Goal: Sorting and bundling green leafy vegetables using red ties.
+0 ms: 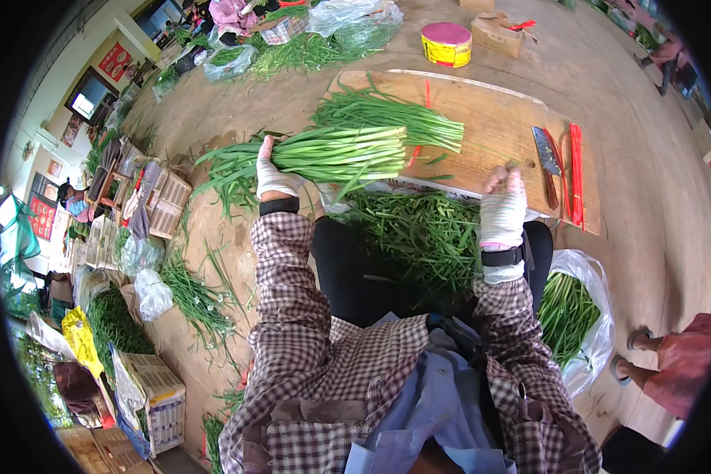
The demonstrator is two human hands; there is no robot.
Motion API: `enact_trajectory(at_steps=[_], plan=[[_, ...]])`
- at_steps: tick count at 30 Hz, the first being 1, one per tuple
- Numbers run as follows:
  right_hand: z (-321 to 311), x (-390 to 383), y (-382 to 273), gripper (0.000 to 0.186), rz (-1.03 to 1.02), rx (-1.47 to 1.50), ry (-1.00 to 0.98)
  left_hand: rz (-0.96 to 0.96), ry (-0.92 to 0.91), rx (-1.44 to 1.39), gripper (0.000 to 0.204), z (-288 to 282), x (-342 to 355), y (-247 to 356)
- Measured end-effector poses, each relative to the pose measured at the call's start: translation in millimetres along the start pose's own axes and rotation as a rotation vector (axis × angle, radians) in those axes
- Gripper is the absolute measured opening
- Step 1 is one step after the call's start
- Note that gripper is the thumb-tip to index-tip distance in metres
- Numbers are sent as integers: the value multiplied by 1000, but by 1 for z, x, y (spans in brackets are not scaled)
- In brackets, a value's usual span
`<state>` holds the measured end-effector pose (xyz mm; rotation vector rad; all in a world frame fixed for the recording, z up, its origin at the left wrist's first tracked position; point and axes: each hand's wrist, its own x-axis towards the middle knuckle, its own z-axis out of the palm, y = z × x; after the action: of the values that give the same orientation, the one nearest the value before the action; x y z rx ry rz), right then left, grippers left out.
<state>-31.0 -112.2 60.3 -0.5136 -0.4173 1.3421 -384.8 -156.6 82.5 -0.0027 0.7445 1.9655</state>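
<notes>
Left grip (276, 175) is clamping a bundle of green stalks (344, 154) at the left end of the wooden surface (482, 107); right grip (502, 209) is hovering by the near edge, closure: cannot tell. Floor (636, 174) is spreading around the surface. Red wall posters (114, 61), then a yellow-sided drum (446, 52), are bearing print too small to read. Knife (544, 152) is lying beside red strips (577, 174).

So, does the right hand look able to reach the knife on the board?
Probably yes: the right hand is close to the knife, with only board between them; the red strips lie on the far side.
</notes>
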Motion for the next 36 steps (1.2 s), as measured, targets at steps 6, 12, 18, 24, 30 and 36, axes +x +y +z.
enact_trajectory(at_steps=[6, 12, 18, 24, 30, 36], plan=[[37, -24, 32, 12, -63, -592, -524, 31, 36, 9, 29, 5, 5, -6], [43, -18, 35, 29, -574, -1531, -539, 37, 83, 49, 30, 22, -14, -18], [33, -16, 31, 24, -828, -1766, -587, 87, 135, 51, 37, 35, -34, -26], [19, -6, 29, 19, -105, -749, -229, 130, 154, 41, 42, 28, -32, -23], [26, -9, 46, 21, 137, -684, -486, 93, 142, 71, 44, 29, -28, -27], [35, -3, 40, 27, 404, -905, -522, 56, 126, 111, 42, 29, -30, -32]])
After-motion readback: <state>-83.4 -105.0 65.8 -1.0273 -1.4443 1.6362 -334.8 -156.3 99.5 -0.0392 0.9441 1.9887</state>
